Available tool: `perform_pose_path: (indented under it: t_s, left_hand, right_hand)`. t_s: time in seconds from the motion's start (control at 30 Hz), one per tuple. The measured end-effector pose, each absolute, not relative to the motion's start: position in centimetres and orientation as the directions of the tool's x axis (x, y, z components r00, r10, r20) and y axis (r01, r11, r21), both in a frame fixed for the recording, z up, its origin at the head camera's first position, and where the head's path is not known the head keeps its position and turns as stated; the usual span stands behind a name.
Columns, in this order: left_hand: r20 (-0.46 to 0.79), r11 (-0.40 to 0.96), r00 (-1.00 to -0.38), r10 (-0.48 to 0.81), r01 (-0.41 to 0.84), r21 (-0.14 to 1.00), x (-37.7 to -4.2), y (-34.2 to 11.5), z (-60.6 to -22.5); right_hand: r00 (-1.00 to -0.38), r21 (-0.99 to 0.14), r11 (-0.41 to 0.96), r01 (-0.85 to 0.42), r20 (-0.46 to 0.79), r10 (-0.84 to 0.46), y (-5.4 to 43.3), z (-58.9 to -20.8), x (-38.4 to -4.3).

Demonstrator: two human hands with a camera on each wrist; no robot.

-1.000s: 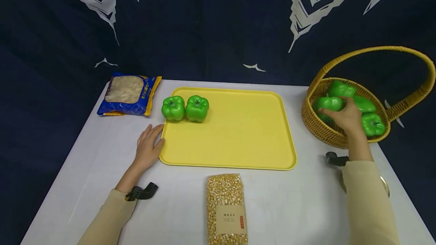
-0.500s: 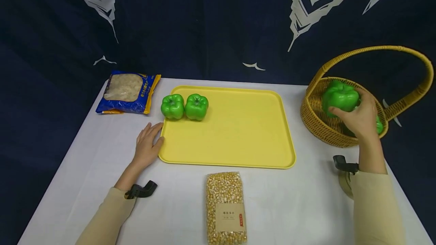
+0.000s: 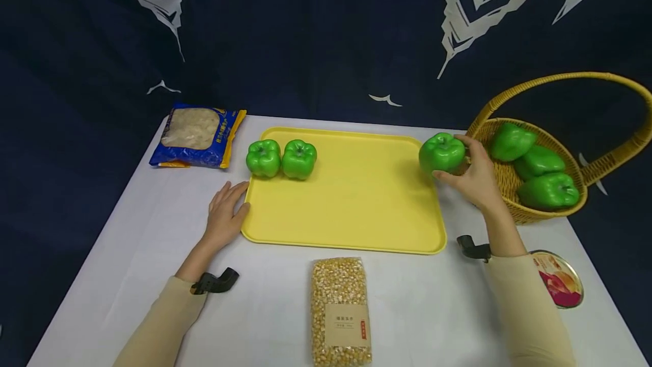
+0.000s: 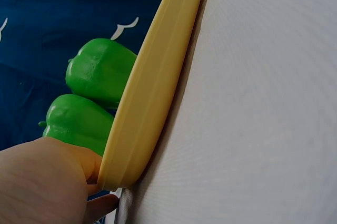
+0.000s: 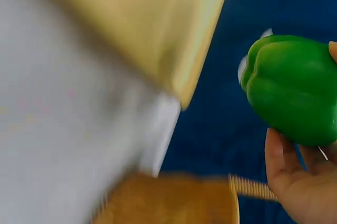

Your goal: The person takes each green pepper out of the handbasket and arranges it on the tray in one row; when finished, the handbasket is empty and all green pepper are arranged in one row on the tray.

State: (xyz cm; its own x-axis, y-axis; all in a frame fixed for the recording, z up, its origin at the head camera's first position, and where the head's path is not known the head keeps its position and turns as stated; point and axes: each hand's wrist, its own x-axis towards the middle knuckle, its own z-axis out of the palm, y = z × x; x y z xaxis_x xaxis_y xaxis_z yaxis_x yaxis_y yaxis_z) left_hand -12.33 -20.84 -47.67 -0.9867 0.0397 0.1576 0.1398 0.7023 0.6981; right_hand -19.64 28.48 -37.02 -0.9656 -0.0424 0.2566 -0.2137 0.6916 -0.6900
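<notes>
In the head view my right hand (image 3: 477, 177) grips a green bell pepper (image 3: 442, 153) above the right end of the yellow tray (image 3: 346, 208). The right wrist view shows the same pepper (image 5: 295, 87) up close, thumb and fingers around it. My left hand (image 3: 224, 217) rests against the tray's left edge with its fingers extended. Two more bell peppers (image 3: 263, 158) stand side by side at the tray's back left corner. At the right, a wicker basket (image 3: 530, 217) with a tall handle holds three more green peppers (image 3: 547, 191).
Behind the left hand lies a blue bag (image 3: 196, 135) with pale contents. A clear pack of corn kernels (image 3: 340, 287) lies in front of the tray. A round tin (image 3: 560, 282) sits partly behind the right sleeve. A dark patterned cloth hangs behind the table.
My right hand has lifted a pepper out of the basket and carried it left over the tray's right end. The left hand has stayed at the tray's edge.
</notes>
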Motion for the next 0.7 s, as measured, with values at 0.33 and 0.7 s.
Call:
perform_pose_path:
  t_s: [0.33,0.7]
  left_hand:
    - [0.131,0.719,-0.991,0.037,0.117,0.685,-12.5,-20.8,-47.7]
    - [0.129,0.720,-0.991,0.036,0.116,0.685,-12.4,-20.8,-47.5]
  right_hand:
    - [-0.923,-0.737,0.565,-0.372,0.230,-0.308,19.4,-39.7,-22.1]
    - [-0.865,-0.747,0.500,-0.438,0.198,-0.462,13.6,-40.4,-23.4]
